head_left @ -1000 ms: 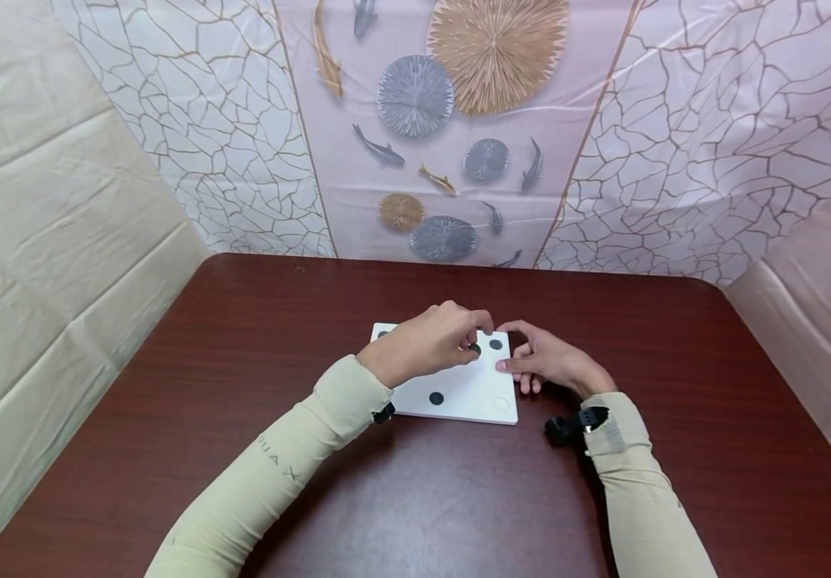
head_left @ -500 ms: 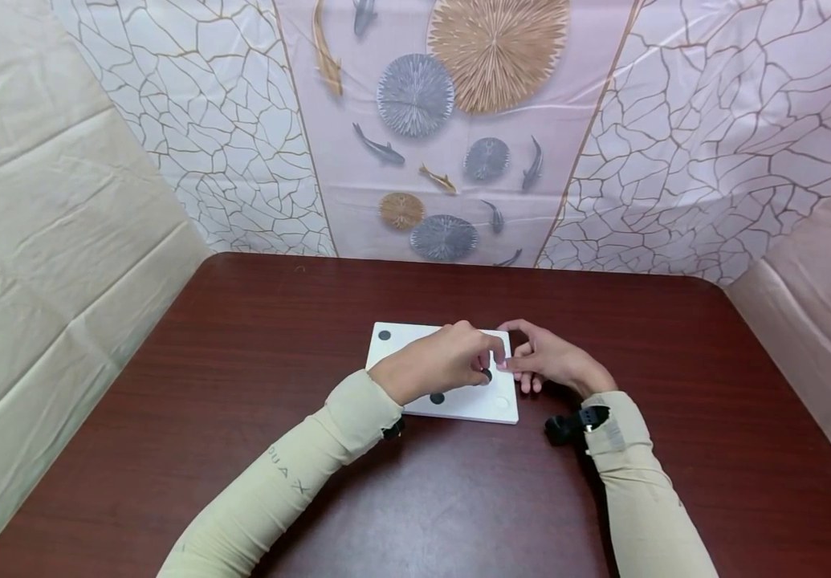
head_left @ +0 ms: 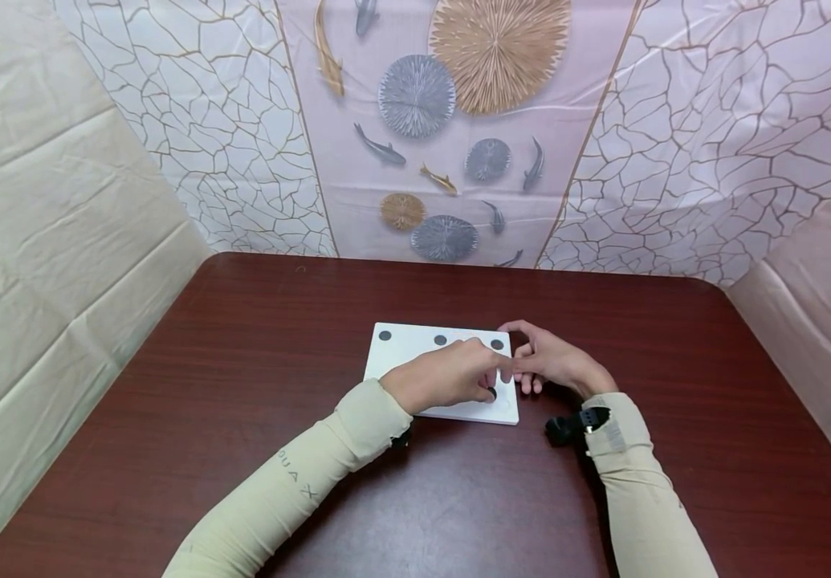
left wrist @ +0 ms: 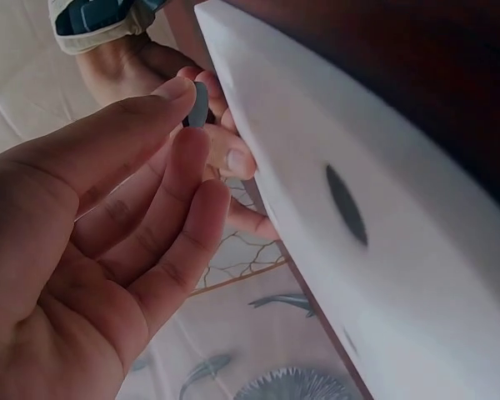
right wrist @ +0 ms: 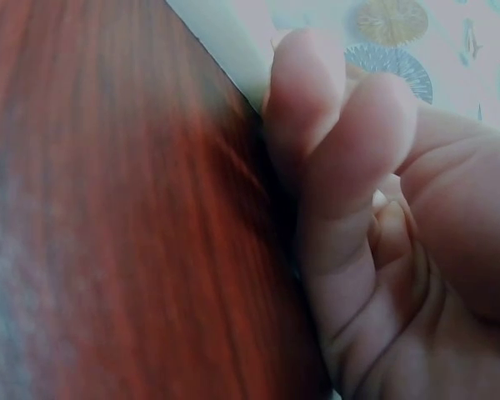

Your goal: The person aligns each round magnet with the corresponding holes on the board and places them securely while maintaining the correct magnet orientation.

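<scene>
A white rectangular board point(head_left: 404, 353) lies on the table. Along its far edge sit dark round spots, at the left corner point(head_left: 384, 335), the middle point(head_left: 440, 340) and the right corner point(head_left: 497, 344). My left hand point(head_left: 447, 374) reaches across the board and pinches a small dark disc point(left wrist: 198, 106) between thumb and fingertip, over the board's near right part. That hand covers much of the board's front. At the board's right edge, my right hand point(head_left: 556, 360) grips the side, thumb on the edge and index finger by the far corner; its other fingers curl below.
The dark red wooden table point(head_left: 278, 321) extends around the board. Behind it hangs a patterned cloth point(head_left: 415, 160), with plain cloth walls at left point(head_left: 61, 281) and right point(head_left: 812, 297). A black wrist device point(head_left: 567, 429) hangs under the right wrist.
The left hand has moved toward the near right corner of the board with the disc, uncovering the far-edge spots and covering the front one. The right hand and board have stayed put.
</scene>
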The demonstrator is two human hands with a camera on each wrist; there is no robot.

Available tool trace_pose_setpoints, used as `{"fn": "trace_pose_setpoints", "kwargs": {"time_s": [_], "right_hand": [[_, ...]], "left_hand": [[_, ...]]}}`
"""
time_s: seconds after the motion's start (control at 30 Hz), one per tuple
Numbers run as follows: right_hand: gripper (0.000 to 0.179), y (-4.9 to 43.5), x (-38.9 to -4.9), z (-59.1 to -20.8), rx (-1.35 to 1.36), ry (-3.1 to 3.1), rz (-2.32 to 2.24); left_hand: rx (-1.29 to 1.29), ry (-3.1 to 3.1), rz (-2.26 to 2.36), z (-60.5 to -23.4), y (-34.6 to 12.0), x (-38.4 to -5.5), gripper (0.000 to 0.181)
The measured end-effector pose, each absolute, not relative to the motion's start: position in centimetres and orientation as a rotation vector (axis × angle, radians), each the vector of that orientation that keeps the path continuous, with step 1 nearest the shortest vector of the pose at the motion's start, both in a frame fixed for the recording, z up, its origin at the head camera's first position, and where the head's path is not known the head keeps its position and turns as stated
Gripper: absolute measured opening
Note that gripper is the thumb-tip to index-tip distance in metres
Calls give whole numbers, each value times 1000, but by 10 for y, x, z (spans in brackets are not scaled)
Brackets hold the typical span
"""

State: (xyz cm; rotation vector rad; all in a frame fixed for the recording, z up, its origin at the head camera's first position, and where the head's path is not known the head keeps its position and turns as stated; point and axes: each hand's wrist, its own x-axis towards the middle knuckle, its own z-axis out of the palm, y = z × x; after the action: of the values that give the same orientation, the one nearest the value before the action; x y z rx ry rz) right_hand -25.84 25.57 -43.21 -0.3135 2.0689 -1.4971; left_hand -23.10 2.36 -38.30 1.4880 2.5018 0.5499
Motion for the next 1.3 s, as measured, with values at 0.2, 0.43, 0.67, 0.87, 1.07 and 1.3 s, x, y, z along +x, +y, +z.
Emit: {"fn": "trace_pose_setpoints", "kwargs": {"time_s": [0.2, 0.43, 0.67, 0.87, 1.07, 1.3], "right_hand": [[67, 255, -258, -432, -303, 2085, -1483], [66, 257, -258, -431, -312, 2072, -1501], [67, 258, -257, -432, -326, 2066, -1506], [63, 258, -258, -433, -329, 2068, -1506], [62, 256, -258, -433, -332, 2082, -1489], [65, 256, -257, -433, -319, 2087, -1494]], "left_hand": [[1474, 2499, 514, -388, 25, -230, 38], [1450, 2508, 500, -391, 31, -227, 35], [1506, 2525, 479, -396, 34, -223, 20], [1535, 2557, 435, -396, 36, -221, 20], [1536, 2581, 411, -397, 38, -220, 20], [1490, 2609, 415, -398, 35, -218, 21]]}}
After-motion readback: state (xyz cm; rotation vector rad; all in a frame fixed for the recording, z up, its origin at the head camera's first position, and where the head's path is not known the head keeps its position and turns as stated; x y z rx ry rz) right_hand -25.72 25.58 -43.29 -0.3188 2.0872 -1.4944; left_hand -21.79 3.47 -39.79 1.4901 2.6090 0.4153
